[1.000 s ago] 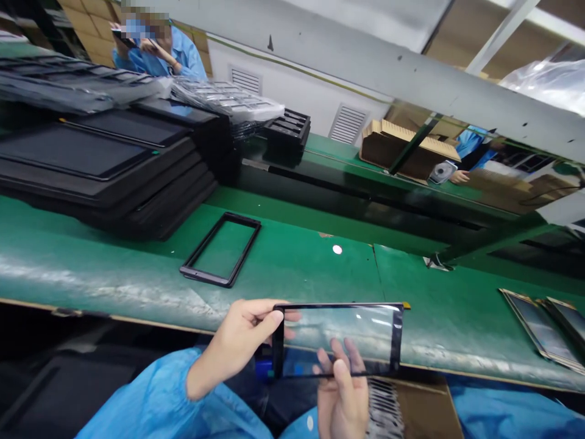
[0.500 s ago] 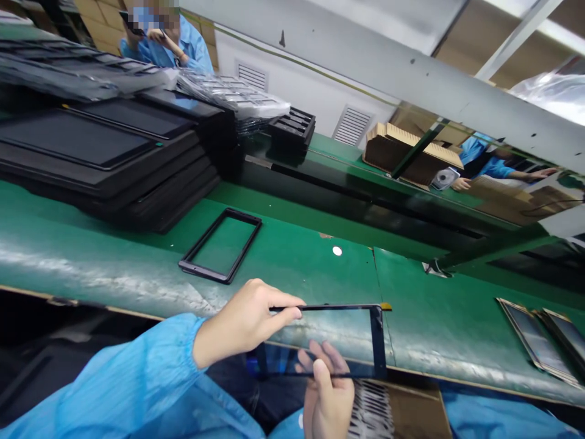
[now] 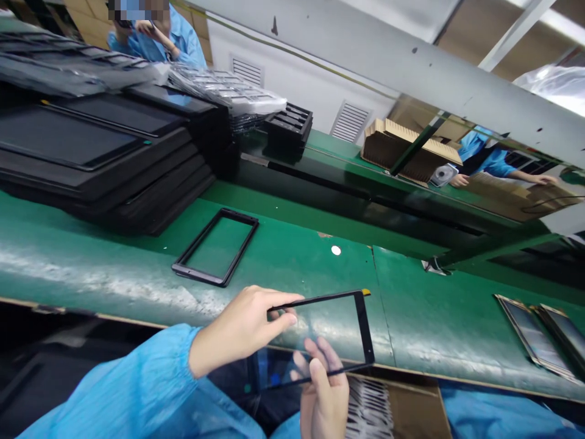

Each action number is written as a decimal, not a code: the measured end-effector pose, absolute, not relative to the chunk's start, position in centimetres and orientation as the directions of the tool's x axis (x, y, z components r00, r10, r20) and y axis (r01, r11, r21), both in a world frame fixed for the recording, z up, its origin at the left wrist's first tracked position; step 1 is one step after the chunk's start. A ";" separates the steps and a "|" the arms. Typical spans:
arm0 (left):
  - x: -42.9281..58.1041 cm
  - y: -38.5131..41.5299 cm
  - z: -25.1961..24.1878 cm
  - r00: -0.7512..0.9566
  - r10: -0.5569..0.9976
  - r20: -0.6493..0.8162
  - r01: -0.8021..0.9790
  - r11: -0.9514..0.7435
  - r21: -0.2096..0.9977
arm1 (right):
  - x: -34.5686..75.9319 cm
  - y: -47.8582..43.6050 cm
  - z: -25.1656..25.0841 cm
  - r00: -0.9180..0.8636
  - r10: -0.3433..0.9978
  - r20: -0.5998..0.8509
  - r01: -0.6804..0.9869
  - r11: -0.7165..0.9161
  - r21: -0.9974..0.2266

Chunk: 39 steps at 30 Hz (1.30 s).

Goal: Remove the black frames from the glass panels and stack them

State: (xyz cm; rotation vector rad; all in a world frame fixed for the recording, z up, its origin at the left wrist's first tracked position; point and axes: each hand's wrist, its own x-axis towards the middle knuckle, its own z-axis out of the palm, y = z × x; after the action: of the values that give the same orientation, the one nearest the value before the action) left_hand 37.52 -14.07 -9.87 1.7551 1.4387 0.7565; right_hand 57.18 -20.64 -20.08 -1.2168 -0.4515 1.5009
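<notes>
A clear glass touch panel (image 3: pixel 364 329) with a black border and a small yellow tab at its upper right corner is held tilted over the bench's front edge. Thumb and fingers of my left hand (image 3: pixel 237 323) pinch its upper left edge. From below, my right hand (image 3: pixel 325 390) grips the lower edge, thumb in front and fingers showing through the glass. Behind my left hand, a black rectangular frame (image 3: pixel 198 274) lies on the green bench (image 3: pixel 292 268).
Stacked black trays (image 3: pixel 178 164) bearing dark screens stand at left, with plastic-wrapped trays (image 3: pixel 228 91) behind. Several thin panels (image 3: pixel 532 332) lie at far right. A metal post (image 3: pixel 498 247) rises on the right. Below the bench edge is a cardboard box (image 3: pixel 418 405). Co-workers (image 3: pixel 185 39) work beyond.
The glass panel has tilted, its right end swinging up and slightly left, showing more of its face. Both hands keep their hold. The view has shifted slightly.
</notes>
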 end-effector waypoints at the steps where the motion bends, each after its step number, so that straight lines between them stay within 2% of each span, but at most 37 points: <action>1: 37.5 -14.0 -9.8 0.202 0.979 -0.011 0.563 -0.107 0.820 | 57.1 -20.7 -20.1 0.118 0.888 -0.445 -0.490 -0.338 -0.804; 4: 37.4 -13.7 -9.7 0.218 0.976 0.001 0.574 -0.129 0.808 | 56.9 -20.8 -20.0 0.094 0.888 -0.450 -0.450 -0.366 -0.815; 7: 37.2 -13.6 -9.7 0.266 0.963 -0.041 0.479 -0.095 0.873 | 56.7 -20.6 -19.7 0.061 0.895 -0.441 -0.393 -0.385 -0.835; 10: 37.1 -14.2 -10.4 0.308 0.928 -0.212 0.262 0.131 0.956 | 57.2 -19.7 -18.8 0.037 0.910 -0.413 -0.371 -0.371 -0.851; 13: 37.2 -15.4 -11.7 0.288 0.893 -0.345 0.021 0.355 0.935 | 58.9 -18.3 -17.7 0.013 0.947 -0.320 -0.360 -0.294 -0.885; 15: 37.4 -16.4 -12.6 0.245 0.897 -0.367 -0.083 0.396 0.914 | 60.3 -17.5 -17.2 -0.005 0.967 -0.256 -0.322 -0.244 -0.915; 19: 37.8 -17.8 -13.4 0.171 0.916 -0.362 -0.139 0.386 0.912 | 61.2 -17.3 -16.9 0.046 0.966 -0.253 -0.245 -0.235 -0.941; 24: 37.9 -18.2 -13.5 0.152 0.922 -0.356 -0.173 0.380 0.909 | 59.7 -18.2 -16.3 0.197 0.945 -0.261 -0.274 -0.203 -0.940; 28: 37.7 -18.2 -13.8 0.129 0.923 -0.362 -0.159 0.379 0.912 | 59.2 -18.6 -16.1 0.220 0.947 -0.233 -0.266 -0.171 -0.949; 34: 37.2 -18.0 -14.6 0.099 0.927 -0.361 -0.116 0.371 0.921 | 59.8 -18.5 -17.4 0.103 0.985 -0.136 -0.220 -0.111 -0.969; 37: 36.8 -17.7 -14.3 0.009 0.968 -0.251 -0.118 0.250 0.961 | 60.2 -18.4 -17.4 0.015 0.997 -0.072 -0.182 -0.068 -0.981; 39: 36.4 -17.4 -13.7 -0.061 0.989 -0.135 -0.070 0.131 0.989 | 60.3 -18.3 -16.7 -0.085 0.995 -0.044 -0.096 -0.052 -0.994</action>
State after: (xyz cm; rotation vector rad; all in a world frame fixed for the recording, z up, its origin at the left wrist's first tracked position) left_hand 36.36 -17.44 -13.70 1.0303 1.2682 1.1879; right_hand 60.29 -18.27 -16.72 -1.1309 -1.1731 1.3502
